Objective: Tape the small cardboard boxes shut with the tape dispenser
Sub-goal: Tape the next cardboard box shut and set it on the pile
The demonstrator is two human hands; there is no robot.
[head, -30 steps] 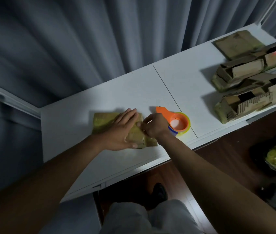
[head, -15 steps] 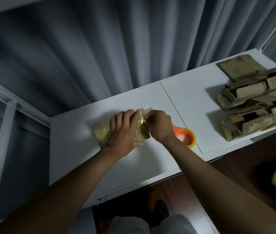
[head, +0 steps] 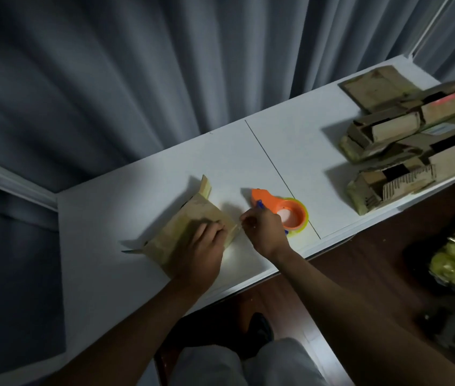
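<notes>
My left hand (head: 202, 250) presses flat on the small cardboard box (head: 190, 232), which lies on the white table (head: 248, 160) with its long axis running away to my left. My right hand (head: 262, 232) pinches at the box's near-right end — on tape or a flap, I cannot tell. The orange tape dispenser (head: 282, 211) sits just behind those fingers — nearest my right.

2 bare forearms, no sleeves; light grey trousers (head: 248, 363); dark shoe (head: 259, 328).
</notes>
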